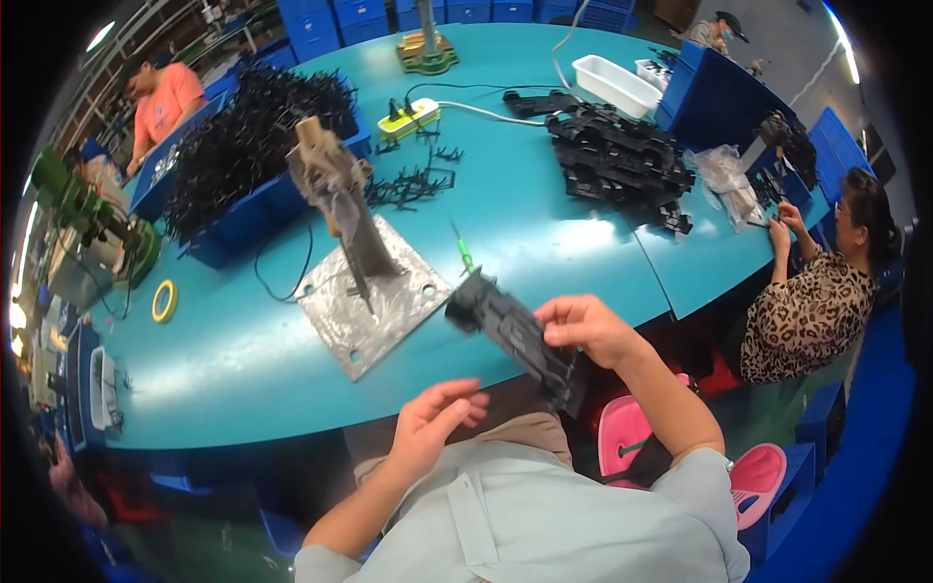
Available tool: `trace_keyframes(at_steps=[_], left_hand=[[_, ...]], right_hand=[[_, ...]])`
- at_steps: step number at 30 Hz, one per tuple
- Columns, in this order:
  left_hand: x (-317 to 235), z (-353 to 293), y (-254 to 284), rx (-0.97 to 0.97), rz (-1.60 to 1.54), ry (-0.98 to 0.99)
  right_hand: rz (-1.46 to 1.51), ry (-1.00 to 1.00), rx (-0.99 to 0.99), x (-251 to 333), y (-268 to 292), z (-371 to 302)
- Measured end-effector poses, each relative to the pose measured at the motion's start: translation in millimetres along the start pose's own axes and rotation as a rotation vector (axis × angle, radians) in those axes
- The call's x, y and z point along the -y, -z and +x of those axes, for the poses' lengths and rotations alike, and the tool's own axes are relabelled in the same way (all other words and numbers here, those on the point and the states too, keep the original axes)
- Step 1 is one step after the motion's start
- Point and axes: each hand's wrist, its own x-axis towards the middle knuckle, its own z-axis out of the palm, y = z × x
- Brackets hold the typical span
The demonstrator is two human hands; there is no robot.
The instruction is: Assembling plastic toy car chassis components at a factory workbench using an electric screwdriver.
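Grey shirt [583, 515] below black plastic part [510, 335]; right hand [588, 330] pinching its edge, left hand [432, 423] beside it, loosely spread; metal plate [364, 335] left.

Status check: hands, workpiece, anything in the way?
Right hand gripping long black plastic part by its right edge. Left hand empty, half-open. Nothing visible between left hand and part; slim green-handled tool showing just beyond part's far end.
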Motion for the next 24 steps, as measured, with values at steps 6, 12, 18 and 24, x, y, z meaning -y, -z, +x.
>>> trace_keyframes(at_steps=[6, 12, 18, 24], left_hand=[[-3.8, -1.9, 6.6, -0.032, -0.413, -0.058], [2.7, -11.5, 30.9, -0.023, -0.67, -0.126], [9.3, -17.4, 46.1, -0.007, -0.684, -0.246], [4.4, -20.3, 46.8, 0.004, -0.658, -0.247]], right_hand=[[0.056, -0.156, 0.273, -20.1, -54.2, 4.4], [0.115, -0.283, 0.465, -24.1, -88.4, 25.2], [-0.017, -0.294, 0.463, -12.5, -104.3, 34.7], [-0.015, -0.276, 0.459, -16.8, -108.4, 35.7]])
